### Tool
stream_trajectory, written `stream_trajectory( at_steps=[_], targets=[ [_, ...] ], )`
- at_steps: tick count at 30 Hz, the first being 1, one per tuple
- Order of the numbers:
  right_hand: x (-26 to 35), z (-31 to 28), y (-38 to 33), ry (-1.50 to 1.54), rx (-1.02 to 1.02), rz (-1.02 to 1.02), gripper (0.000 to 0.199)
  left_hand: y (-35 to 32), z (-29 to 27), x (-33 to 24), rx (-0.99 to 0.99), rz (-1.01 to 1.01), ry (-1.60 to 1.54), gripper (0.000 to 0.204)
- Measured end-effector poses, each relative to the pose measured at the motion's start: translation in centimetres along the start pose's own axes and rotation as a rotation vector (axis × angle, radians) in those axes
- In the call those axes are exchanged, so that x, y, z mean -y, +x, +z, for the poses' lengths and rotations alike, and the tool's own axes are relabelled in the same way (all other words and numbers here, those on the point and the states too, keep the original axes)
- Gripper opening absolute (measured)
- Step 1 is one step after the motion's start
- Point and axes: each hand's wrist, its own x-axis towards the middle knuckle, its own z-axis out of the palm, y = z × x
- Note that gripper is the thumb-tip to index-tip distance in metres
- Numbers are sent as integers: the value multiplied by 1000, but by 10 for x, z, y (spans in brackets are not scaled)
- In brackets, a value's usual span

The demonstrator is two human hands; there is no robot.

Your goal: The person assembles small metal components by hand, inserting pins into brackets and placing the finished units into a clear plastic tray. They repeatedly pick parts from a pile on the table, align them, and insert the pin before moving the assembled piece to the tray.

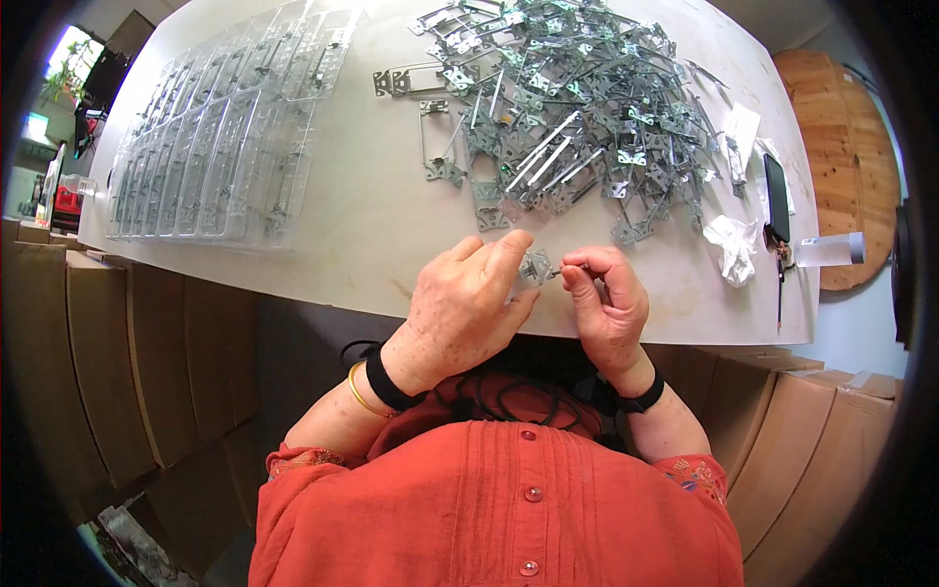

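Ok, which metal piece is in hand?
The metal piece between the left hand and right hand, just nearer the person than the heap; the heaped ones lie untouched.

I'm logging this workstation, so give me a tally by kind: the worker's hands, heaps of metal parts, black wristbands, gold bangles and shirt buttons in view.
Hands (left hand, right hand): 2
Heap of metal parts: 1, its overlapping pieces uncountable
Black wristbands: 2
Gold bangle: 1
Shirt buttons: 3
Total: 9
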Motion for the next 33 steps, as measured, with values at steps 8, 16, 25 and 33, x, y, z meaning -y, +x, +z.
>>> stream_trajectory(
  at_steps=[8, 16, 25, 33],
  targets=[
    [3, 0, 2, -61, 14, -39, 10, 0, 0, 0, 1, 8, 7, 58],
    [4, 0, 4, -81, 38, -47, 11, 0, 0, 1, -8, 10, 2, 58],
    [3, 0, 1, -5, 53, 44, 13, -1, 0, 1, -11, 13, -14, 59],
    [1, 0, 1, 11, 47, 34, 13, -1, 1, 2, -9, 14, -13, 58]
  ],
)
